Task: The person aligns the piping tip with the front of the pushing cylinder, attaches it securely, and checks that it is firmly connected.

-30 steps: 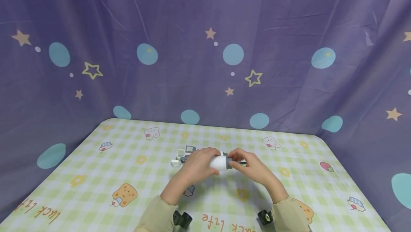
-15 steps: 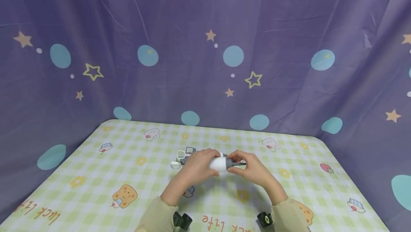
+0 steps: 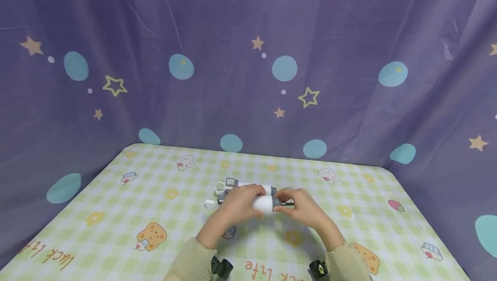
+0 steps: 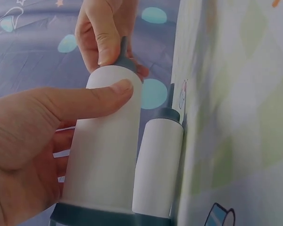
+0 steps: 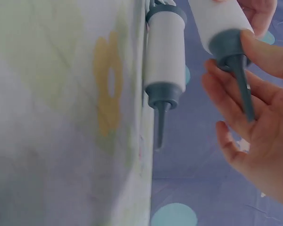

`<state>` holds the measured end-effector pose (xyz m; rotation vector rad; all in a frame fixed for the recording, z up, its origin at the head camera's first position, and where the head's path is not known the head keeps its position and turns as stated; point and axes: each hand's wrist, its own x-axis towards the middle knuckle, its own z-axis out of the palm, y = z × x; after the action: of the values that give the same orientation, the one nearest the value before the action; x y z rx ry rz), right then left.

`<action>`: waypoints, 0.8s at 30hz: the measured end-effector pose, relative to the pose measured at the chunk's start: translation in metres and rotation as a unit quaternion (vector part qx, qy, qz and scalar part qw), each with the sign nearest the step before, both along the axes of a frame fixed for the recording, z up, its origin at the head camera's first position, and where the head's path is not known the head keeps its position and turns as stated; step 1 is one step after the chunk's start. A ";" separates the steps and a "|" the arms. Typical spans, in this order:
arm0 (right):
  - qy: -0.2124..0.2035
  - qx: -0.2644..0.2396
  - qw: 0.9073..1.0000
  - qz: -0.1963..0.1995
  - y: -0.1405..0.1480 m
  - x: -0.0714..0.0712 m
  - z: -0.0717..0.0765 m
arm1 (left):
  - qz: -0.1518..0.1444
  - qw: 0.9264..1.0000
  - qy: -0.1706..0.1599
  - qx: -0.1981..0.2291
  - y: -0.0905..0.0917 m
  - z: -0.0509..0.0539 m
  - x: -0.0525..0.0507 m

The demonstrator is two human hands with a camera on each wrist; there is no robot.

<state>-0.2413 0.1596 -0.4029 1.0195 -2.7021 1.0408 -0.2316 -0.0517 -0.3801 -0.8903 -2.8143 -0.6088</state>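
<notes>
My left hand [image 3: 241,203] grips the white barrel of a hand pump [image 4: 106,146], thumb across its front in the left wrist view. A grey-blue cap [image 5: 226,44] with a long tapered nozzle [image 5: 244,89] closes its front end. My right hand [image 3: 304,206] pinches that cap between thumb and fingers, the nozzle pointing in toward the palm. Right beside it on the table, farther from me in the head view, lies a second matching pump [image 5: 166,52], untouched. Pale loop handles stick out at the pumps' left ends; my left hand partly hides the nearer pump's rear.
A green-and-white checked cloth [image 3: 171,216] printed with cartoon figures covers the table. Behind and at both sides hangs a purple curtain [image 3: 233,99] with stars and blue ovals. Dark wrist cameras [image 3: 221,268] sit at the sleeve cuffs.
The held pump and both hands have shifted slightly toward me, so more of the second pump's barrel shows. My right fingers have shifted slightly at the cap. Both grips stay on the pump.
</notes>
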 end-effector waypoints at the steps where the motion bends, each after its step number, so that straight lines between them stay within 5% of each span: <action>1: -0.009 0.009 1.000 -0.005 0.000 0.001 0.000 | -0.004 1.000 -0.002 -0.004 0.000 -0.001 0.000; 14: -0.101 0.053 0.993 0.012 -0.002 0.006 0.000 | -0.033 0.996 -0.076 -0.033 0.000 -0.012 -0.005; 24: -0.134 0.057 0.989 0.030 -0.002 0.004 -0.006 | -0.040 0.995 -0.089 -0.033 0.001 -0.019 -0.004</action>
<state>-0.2376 0.1578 -0.4086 1.0554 -2.9938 1.1189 -0.2354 -0.0509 -0.3987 -1.0125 -2.9858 -0.6395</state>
